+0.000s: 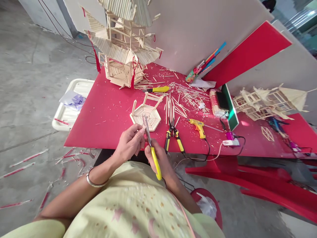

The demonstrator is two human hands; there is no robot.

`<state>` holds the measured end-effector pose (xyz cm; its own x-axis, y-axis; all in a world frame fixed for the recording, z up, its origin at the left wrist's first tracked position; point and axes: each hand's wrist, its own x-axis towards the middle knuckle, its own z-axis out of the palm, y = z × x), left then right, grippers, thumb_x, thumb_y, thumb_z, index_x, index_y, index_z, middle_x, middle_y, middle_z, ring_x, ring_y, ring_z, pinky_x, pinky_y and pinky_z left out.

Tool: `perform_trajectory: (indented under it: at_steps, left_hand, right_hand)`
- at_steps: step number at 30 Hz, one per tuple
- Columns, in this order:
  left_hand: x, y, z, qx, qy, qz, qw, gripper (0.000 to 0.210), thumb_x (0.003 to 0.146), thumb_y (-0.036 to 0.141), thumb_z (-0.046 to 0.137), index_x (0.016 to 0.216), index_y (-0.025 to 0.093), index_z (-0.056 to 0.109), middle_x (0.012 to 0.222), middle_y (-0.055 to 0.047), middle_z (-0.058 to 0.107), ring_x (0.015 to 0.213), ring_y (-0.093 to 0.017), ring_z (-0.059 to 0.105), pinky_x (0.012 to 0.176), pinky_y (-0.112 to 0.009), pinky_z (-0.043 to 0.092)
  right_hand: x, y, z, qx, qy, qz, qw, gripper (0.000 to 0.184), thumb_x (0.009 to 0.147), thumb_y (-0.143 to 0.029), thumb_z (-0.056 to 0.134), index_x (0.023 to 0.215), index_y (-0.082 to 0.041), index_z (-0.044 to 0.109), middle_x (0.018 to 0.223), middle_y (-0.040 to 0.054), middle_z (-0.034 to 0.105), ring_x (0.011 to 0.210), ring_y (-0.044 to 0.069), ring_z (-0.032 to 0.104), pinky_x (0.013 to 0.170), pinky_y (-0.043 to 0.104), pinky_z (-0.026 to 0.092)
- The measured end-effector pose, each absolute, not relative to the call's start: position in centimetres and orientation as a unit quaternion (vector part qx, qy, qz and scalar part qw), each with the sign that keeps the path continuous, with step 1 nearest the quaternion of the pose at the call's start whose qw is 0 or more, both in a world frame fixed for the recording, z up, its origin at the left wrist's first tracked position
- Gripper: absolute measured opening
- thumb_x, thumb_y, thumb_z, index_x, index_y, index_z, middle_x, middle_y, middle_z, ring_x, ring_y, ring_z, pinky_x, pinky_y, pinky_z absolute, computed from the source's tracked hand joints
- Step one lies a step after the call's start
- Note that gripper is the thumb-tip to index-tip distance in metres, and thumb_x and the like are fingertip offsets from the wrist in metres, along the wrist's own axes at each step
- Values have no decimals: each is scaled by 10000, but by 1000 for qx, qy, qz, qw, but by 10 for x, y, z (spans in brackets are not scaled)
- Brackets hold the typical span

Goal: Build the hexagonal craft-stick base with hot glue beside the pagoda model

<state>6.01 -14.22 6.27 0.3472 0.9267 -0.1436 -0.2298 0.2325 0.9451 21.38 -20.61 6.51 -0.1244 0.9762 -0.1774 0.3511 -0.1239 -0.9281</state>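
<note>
In my right hand [159, 155] is a pair of scissors [156, 163] with a yellow handle, its metal blades pointing away from me. My left hand [131, 139] is closed in a pinch right beside the blades; what its fingers hold is too small to make out. Just beyond both hands, on the red tabletop, lies a hexagonal base of wooden sticks [155, 123] with short posts standing on its rim. Loose sticks [169, 107] lie to its right. Yellow-and-black cutters [174, 135] rest near the table's front edge, close to my right hand.
A tall stick pagoda [121, 49] with red tassels stands at the back left. On the red table [99, 112] are a yellow glue gun [198, 127], a yellow-handled tool [159, 89], a pen holder [190, 76] and a phone [222, 100]. Another stick model [262, 102] sits far right. Cords hang in front.
</note>
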Motion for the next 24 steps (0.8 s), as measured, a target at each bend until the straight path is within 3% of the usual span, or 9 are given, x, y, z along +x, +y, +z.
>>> perform_trajectory:
  at_steps: [19, 24]
  left_hand:
    - [60, -142, 62, 460, 408, 403, 678, 364, 967, 574, 600, 933, 213, 568, 503, 55, 558, 301, -72, 398, 317, -175, 275]
    - [56, -137, 64, 445, 378, 409, 702, 344, 964, 528, 636, 1085, 208, 601, 531, 45, 583, 337, -70, 406, 371, -176, 283]
  right_hand:
    - [215, -207, 68, -595, -535, 502, 327, 554, 931, -701, 591, 1138, -196, 685, 580, -62, 443, 510, 113, 434, 467, 235, 340]
    - [260, -187, 82, -682, -513, 374, 363, 642, 894, -744, 591, 1192, -189, 710, 573, -56, 480, 472, 116, 440, 463, 246, 380]
